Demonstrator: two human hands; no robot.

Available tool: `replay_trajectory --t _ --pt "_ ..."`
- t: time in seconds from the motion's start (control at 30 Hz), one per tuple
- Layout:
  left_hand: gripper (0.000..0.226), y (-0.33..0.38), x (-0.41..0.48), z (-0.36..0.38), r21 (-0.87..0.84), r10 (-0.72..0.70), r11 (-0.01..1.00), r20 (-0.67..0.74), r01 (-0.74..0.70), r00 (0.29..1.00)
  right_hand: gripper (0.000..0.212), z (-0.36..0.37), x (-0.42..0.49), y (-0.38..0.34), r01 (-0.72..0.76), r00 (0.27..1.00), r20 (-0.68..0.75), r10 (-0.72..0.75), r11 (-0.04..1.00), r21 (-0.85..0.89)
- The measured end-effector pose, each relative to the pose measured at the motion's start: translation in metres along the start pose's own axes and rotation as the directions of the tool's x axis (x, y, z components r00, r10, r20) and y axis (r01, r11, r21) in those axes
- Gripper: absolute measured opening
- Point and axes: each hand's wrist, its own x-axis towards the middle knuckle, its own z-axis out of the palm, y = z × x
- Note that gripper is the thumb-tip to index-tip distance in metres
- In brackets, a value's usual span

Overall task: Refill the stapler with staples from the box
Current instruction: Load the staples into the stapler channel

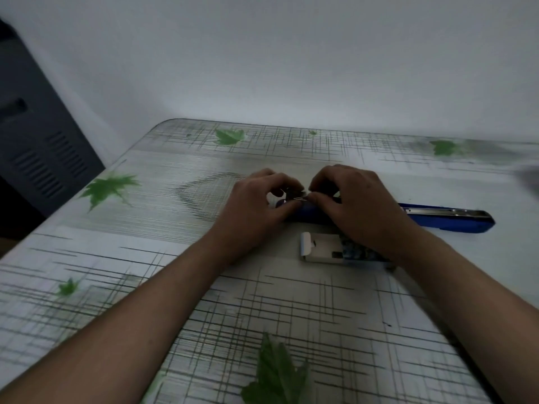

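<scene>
- Blue stapler [446, 218] lies opened flat, centre-right of frame, on the table [175, 170].
- Staple box [320, 247] open, just below it.
- Left hand [250, 205] and right hand [358, 205]: each grip pinched narrow on a staple strip [294, 196] over the stapler.
- Strip apparently not yet seated; closing remains.

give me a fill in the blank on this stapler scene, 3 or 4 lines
1. The stapler on the table is ____ in colour.
2. The box lies ____ to the person than the stapler.
3. The box's flap at its left end is ____.
4. The left hand and right hand pinch a thin metal strip, fingertips meeting ____ the stapler.

Missing words: blue; nearer; open; above
</scene>
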Motion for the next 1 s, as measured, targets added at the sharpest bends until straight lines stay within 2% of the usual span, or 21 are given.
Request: replay_trajectory --t 0.17,0.5,0.8,1.0 --pt "0.024 -0.0019 0.0003 0.0003 0.025 -0.002 1.000 -0.010 0.002 1.000 0.013 -0.0021 0.0001 -0.0002 0.004 1.000 0.013 -0.004 1.000 -0.031" --pt "0.023 -0.0046 0.0002 0.0021 -0.017 -0.043 0.999 -0.047 0.042 0.998 0.009 0.0002 -0.0017 -0.0038 -0.068 0.997 -0.022 0.070 0.995 0.070" --pt "0.023 -0.0032 -0.0006 0.0025 0.026 -0.005 1.000 -0.061 0.007 0.998 0.010 -0.0026 -0.0030 -0.0030 -0.117 0.993 0.007 0.117 0.986 0.121" --pt "0.023 -0.0037 -0.0011 0.0031 0.043 0.002 0.999 -0.063 0.001 0.998 0.010 -0.0021 -0.0058 -0.0024 -0.073 0.997 -0.007 0.074 0.994 0.082"
